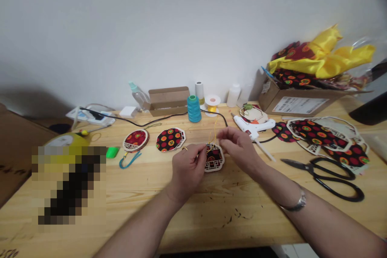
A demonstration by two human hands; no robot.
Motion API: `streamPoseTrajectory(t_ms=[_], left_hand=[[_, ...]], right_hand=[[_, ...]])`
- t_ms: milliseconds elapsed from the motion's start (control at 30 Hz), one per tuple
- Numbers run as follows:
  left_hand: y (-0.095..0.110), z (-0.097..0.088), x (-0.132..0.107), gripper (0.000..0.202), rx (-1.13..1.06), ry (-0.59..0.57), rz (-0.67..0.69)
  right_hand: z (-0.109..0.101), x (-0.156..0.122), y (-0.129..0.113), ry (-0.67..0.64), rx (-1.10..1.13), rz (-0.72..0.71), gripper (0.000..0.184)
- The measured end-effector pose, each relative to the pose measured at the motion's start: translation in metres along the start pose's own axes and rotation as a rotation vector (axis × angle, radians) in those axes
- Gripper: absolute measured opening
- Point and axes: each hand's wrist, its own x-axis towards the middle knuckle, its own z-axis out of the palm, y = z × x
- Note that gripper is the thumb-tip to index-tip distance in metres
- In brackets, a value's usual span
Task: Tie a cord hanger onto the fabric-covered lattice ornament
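While both forearms reach in from the near edge, the wooden tabletop (121, 193) carries everything in view. Cardboard box (298, 102) at the far right corner, heaped with yellow satin fabric (328, 54) and red-patterned cloth. Along the right edge: a spread of patterned fabric pieces (320, 135), then black scissors (329, 175) lying flat nearer the person. White glue gun (254, 125) lies between that spread and the hands, its black cord running toward the far edge. Teal thread cone (194, 109) stands upright at the far edge, just beside a small spool of yellow thread (212, 104). Two finished fabric ornaments, one round (136, 140) and one octagonal (170, 139), lie left of centre.

Left hand (189, 169), fingers curled closed, pins the lattice-framed ornament (214, 158) at the tabletop's centre. Right hand (238, 145), thumb and forefinger pinched shut, grips the yellow cord (215, 131) rising from that ornament.
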Motion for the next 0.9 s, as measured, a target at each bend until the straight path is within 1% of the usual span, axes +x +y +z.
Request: streamPoseTrajectory(t_ms=[67,167,367,633,900], left_hand=[[-0.0015,0.0003,0.0,0.019,0.093,0.006,0.069],[-0.0037,0.0012,-0.0008,0.022,0.18,-0.023,0.148],[-0.0055,0.0022,-0.0025,0.023,0.202,-0.068,0.18],[-0.0075,0.0024,-0.0011,0.023,0.204,-0.067,0.167],[-0.007,0.0021,-0.0016,0.022,0.127,-0.078,0.107]], right_hand=[[0.0007,-0.0017,-0.0007,-0.072,-0.033,0.036,0.013],[0.003,-0.0041,-0.0028,-0.128,-0.075,0.028,0.013],[0.0046,-0.0052,-0.0051,-0.156,-0.132,-0.031,0.015],[0.0019,-0.003,-0.0059,-0.205,-0.189,-0.084,0.023],[0.002,-0.0018,-0.004,-0.215,-0.178,-0.045,0.026]])
